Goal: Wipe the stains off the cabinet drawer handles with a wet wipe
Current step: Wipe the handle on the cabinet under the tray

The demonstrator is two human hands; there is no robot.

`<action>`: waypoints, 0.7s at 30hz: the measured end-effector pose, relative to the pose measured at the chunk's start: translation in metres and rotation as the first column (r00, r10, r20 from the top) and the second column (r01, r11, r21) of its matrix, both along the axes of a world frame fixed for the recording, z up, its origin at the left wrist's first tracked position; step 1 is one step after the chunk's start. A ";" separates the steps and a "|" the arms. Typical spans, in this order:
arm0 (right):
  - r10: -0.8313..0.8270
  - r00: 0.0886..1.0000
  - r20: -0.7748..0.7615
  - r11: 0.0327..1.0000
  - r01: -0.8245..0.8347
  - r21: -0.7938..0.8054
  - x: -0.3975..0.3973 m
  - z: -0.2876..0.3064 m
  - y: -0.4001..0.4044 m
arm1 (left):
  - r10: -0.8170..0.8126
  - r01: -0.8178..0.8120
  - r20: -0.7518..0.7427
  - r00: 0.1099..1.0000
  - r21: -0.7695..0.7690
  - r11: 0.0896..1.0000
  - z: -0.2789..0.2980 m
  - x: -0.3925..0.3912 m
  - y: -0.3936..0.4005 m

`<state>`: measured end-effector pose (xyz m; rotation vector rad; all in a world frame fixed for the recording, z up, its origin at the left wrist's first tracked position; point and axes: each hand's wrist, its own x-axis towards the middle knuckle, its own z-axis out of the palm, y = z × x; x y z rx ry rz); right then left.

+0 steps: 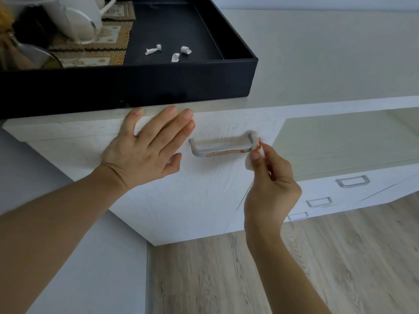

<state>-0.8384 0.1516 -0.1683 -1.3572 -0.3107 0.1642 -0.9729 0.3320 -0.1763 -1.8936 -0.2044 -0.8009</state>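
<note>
On the white cabinet [158, 200] top stands a black tray [158, 87] holding 3 crumpled wipe pieces [153, 49]. The left hand [147, 150] lies flat on the drawer front, fingers straight. The right hand [269, 177] pinches a wet wipe [250, 160] against the right end of the orange-stained handle [221, 149].

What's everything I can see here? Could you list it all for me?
Cabinet: one, white wood grain, centre.
Stained handle: one, grey metal with an orange smear, on the top drawer.
Other handles: three, grey, on drawers to the right.
Tray: one, black, on the cabinet top.
Paper scraps: three, white, inside the tray.
Jug: one, white, on patterned mats in the tray.
Floor: pale wood planks.
Wet wipe: one, white, at the handle's right end.
Left hand: flat on the drawer front.
Right hand: pinches the wipe.
</note>
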 end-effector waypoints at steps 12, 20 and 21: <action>-0.067 0.997 0.030 0.995 0.064 0.078 -0.007 -0.009 0.006 | 0.064 -0.065 0.024 0.998 0.055 0.996 0.001 0.002 -0.001; -0.128 0.947 0.294 0.991 0.115 0.064 -0.004 -0.021 0.010 | 0.112 -0.115 0.027 0.993 0.160 0.980 -0.003 0.002 0.005; -0.140 0.935 0.326 0.990 0.126 0.064 -0.004 -0.023 0.011 | 0.112 -0.114 0.024 0.993 0.161 0.980 -0.004 0.002 0.005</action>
